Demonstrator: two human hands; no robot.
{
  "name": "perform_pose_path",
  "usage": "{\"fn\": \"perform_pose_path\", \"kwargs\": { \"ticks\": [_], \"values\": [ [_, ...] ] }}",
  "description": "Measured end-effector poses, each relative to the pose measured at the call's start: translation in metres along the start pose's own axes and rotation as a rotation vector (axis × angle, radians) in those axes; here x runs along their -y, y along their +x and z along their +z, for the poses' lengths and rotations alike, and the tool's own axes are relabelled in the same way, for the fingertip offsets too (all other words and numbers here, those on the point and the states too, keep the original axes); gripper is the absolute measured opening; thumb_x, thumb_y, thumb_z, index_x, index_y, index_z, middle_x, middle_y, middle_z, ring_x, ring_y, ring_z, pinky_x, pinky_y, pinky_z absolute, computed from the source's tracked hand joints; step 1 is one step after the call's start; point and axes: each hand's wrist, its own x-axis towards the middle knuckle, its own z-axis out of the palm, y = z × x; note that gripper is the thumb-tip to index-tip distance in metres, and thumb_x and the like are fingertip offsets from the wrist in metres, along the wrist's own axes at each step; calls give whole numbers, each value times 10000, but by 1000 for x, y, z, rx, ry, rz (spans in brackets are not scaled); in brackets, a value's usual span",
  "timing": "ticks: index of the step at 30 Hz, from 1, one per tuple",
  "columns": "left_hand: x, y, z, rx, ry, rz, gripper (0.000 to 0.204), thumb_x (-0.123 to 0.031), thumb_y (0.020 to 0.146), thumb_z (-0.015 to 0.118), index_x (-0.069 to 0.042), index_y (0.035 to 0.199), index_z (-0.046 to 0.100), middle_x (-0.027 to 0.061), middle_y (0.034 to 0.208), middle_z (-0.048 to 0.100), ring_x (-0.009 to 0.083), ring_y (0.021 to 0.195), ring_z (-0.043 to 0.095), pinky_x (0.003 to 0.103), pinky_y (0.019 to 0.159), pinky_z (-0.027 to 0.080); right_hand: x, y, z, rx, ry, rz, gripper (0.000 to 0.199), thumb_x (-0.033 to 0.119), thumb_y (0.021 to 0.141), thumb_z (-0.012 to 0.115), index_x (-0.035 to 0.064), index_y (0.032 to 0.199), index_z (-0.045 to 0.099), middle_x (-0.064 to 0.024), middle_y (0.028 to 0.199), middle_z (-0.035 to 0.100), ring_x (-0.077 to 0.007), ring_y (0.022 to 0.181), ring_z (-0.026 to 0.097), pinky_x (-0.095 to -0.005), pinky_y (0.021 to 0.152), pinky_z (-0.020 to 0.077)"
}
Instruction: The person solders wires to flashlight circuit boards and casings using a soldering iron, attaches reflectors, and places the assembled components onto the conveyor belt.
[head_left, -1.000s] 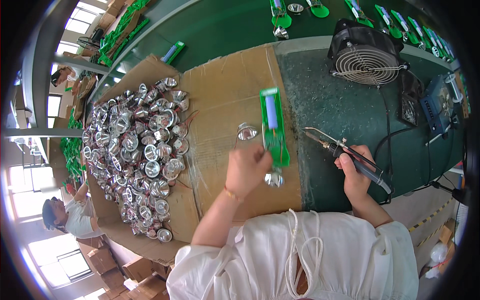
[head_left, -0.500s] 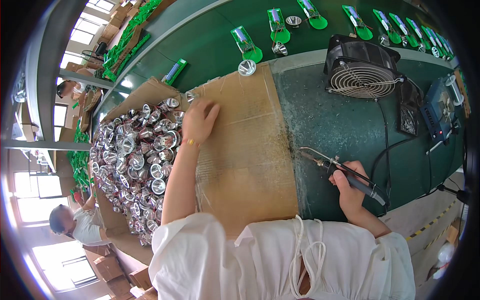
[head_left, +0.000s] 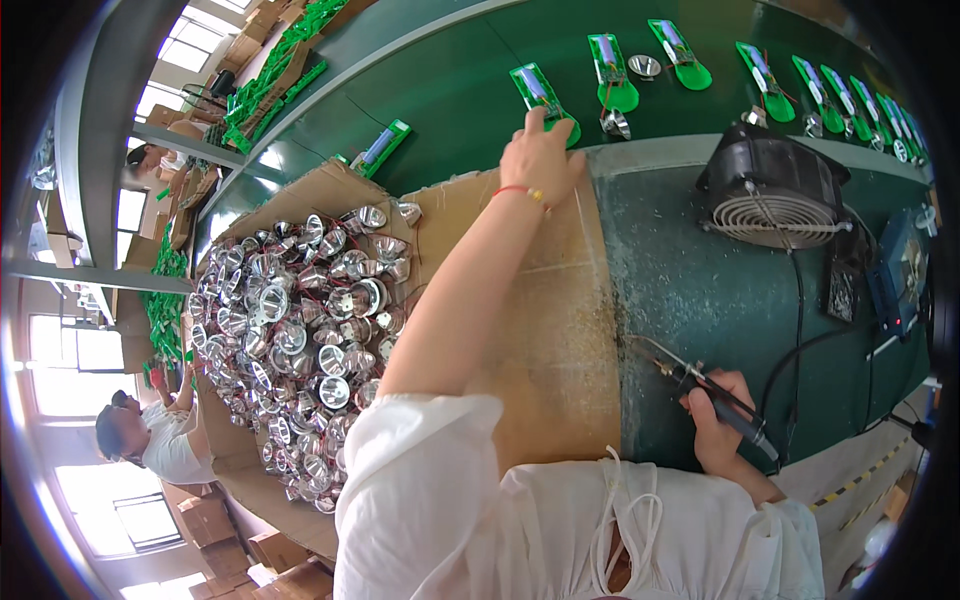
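Nearest, at lower right, the right hand (head_left: 714,432) has its fingers wrapped round the soldering iron (head_left: 752,430); leftward drift could scorch the cardboard (head_left: 560,370). At upper centre, the left hand (head_left: 540,163) bends its fingers over a green casing (head_left: 534,88); whether they pinch, I cannot tell. Sideways drag could disturb the neighbouring casing (head_left: 610,75).

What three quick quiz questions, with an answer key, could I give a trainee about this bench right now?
1. What does the right hand hold?
2. True or false: the left hand is reaching into the reflector heap.
3. Fill in the blank: from the person's view, the fan stands to the ____ of the reflector heap.

Key:
1. A soldering iron.
2. False: it is at a green unit beyond the heap; whether it grips the unit cannot be told.
3. Right.
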Motion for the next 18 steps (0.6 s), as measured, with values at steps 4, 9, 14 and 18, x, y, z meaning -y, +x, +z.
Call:
{"fn": "perform_pose_path", "kwargs": {
  "ticks": [4, 9, 14, 18],
  "values": [
    [31, 50, 7, -34, -17, 6, 305, -161, 751, 562, -148, 1049, 620, 122, 1042, 572, 295, 936, 585, 380, 800, 488, -4, -3, -6, 52, -28, 0, 155, 70, 829, 592, 18, 876, 454, -99, 774, 583, -128, 677, 546, -257, 623, 443],
    [63, 74, -22, -213, -123, 103, 391, -294, 723, 604, -154, 1088, 597, 89, 1153, 554, 269, 1046, 537, 412, 855, 441, -9, -5, -9, -27, 12, -34, 184, 92, 817, 598, 7, 881, 447, -120, 737, 558, -127, 619, 509, -256, 582, 434],
    [158, 58, -68, 91, 505, -525, 479, -170, 758, 558, -167, 1222, 438, 117, 1207, 494, 290, 1142, 482, 478, 866, 406, -16, -6, -4, -81, 83, -58, 210, 99, 797, 617, 2, 877, 448, -132, 719, 546, -149, 620, 520, -274, 574, 447],
    [197, 49, -51, 489, 570, -472, 504, -177, 776, 579, -205, 1252, 414, 135, 1211, 526, 299, 1144, 497, 463, 910, 400, -13, 1, -5, 7, 16, -131, 209, 91, 798, 614, 0, 890, 450, -128, 712, 548, -154, 624, 525, -278, 574, 451]
  ]
}}
